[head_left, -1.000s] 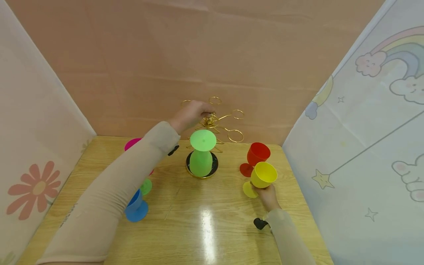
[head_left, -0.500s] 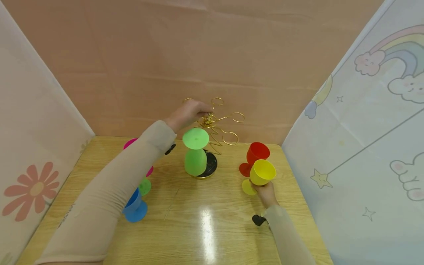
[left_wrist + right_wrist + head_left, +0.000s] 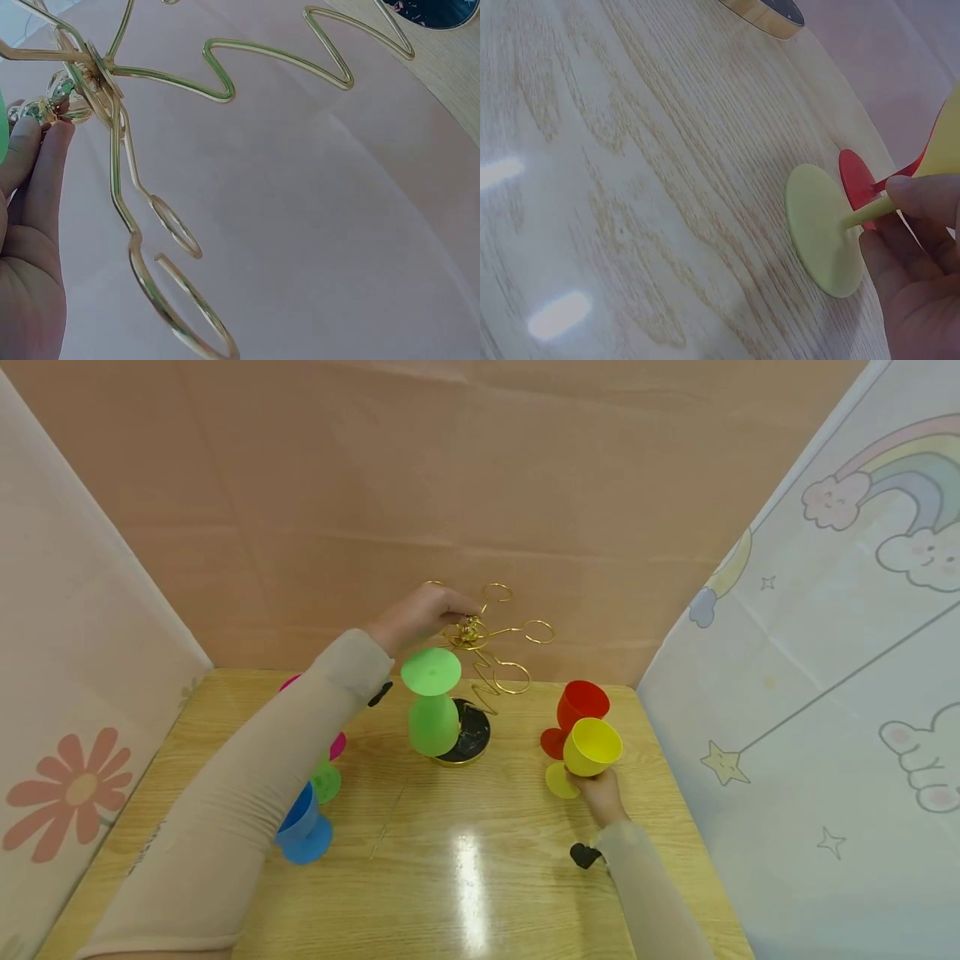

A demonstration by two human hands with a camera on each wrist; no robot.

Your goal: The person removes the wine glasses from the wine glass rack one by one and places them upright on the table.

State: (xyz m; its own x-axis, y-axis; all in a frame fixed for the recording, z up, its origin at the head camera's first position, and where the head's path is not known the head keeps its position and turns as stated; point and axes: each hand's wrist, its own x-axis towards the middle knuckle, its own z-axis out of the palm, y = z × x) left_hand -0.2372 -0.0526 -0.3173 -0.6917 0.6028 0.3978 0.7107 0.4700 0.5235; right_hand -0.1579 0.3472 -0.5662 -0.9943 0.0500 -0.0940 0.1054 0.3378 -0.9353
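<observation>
My left hand [image 3: 420,614] pinches the ornate knob [image 3: 49,109] on top of a gold wire glass rack [image 3: 470,639]. Wire arms ending in open rings spread from the top, and a zigzag wire runs down to a round black base [image 3: 474,735]. From the rack's near left side a green goblet [image 3: 433,725] hangs upside down, its foot on top. At the right, my right hand [image 3: 603,795] grips the stem of an upright yellow goblet [image 3: 592,746]; the right wrist view has its foot [image 3: 821,229] close over the table, thumb and fingers around the stem.
Just behind the yellow goblet stands a red goblet [image 3: 583,703]. On the left, a blue goblet [image 3: 303,835], another green goblet [image 3: 326,783] and a pink one [image 3: 337,745] are partly covered by my left sleeve. A fabric backdrop [image 3: 420,485] rises behind the table.
The rack has turned under my left hand, carrying the hanging green goblet to the left and uncovering more of the black base. My right hand and the yellow goblet have barely shifted.
</observation>
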